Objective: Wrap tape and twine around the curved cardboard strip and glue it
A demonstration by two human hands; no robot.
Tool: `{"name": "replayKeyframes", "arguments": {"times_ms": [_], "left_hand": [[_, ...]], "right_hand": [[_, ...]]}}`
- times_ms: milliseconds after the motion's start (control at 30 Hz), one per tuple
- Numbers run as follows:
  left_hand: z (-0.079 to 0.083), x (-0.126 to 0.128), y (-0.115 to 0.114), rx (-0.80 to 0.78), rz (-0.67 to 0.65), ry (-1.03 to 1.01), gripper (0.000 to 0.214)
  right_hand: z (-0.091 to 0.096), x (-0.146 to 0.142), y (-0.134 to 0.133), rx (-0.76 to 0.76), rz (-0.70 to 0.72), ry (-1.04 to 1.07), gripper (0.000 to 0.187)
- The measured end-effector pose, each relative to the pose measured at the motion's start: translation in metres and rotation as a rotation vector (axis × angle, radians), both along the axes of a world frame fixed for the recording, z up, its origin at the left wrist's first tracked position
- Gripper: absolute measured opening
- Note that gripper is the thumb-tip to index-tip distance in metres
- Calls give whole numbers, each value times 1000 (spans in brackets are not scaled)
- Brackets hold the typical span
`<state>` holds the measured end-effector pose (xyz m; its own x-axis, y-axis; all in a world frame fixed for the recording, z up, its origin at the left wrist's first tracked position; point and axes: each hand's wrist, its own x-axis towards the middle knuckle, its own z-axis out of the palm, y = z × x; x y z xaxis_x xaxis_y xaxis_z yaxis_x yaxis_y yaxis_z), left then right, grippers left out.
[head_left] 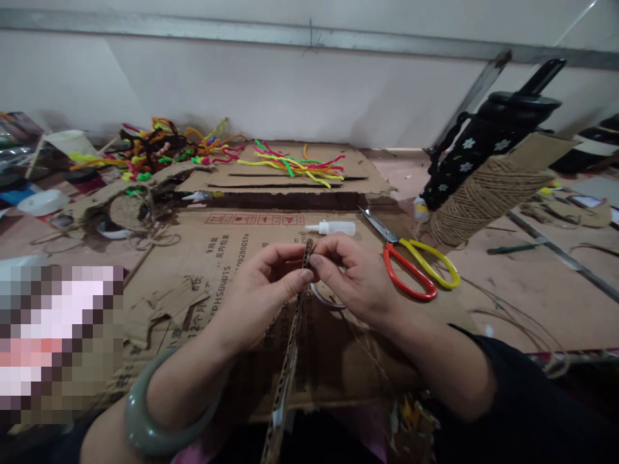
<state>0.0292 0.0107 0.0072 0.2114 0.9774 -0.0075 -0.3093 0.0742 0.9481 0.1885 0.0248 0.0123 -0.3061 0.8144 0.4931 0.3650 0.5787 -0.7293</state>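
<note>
My left hand (264, 283) and my right hand (353, 277) meet over a flattened cardboard sheet (203, 270). Both pinch the top end of a narrow cardboard strip (290, 348) that stands on edge and runs down toward me. The fingers of each hand are closed on the strip's upper tip. A thin grey loop (325, 301), perhaps wire or cord, hangs under my right hand. A grey-green bangle (149, 419) sits on my left wrist.
A small white glue bottle (333, 227) lies just beyond my hands. Red and yellow scissors (416, 264) lie to the right. A twine-wrapped cardboard tube (488, 193) leans against a black flowered bottle (478, 148). Coloured pipe cleaners (294, 164) lie piled at the back.
</note>
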Motion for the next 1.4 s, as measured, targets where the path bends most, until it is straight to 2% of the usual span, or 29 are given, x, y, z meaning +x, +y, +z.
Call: {"name": "replayKeyframes", "arguments": {"times_ms": [267,567,1133,1400], "left_hand": [[1,1,0,1,35,23,29],[-2,1,2,47,47,32,25],[-1,2,-1,-27,-22,-28,21],[4,4,-3,-115,95,-50,19]], "right_hand": [[-5,-1,1,8,-17,12,9],[-3,-2,-2,92,-86,-29,10],[7,-4,-6,-103,-26,121,8],[5,-3,-6,-101,-17,67,8]]}}
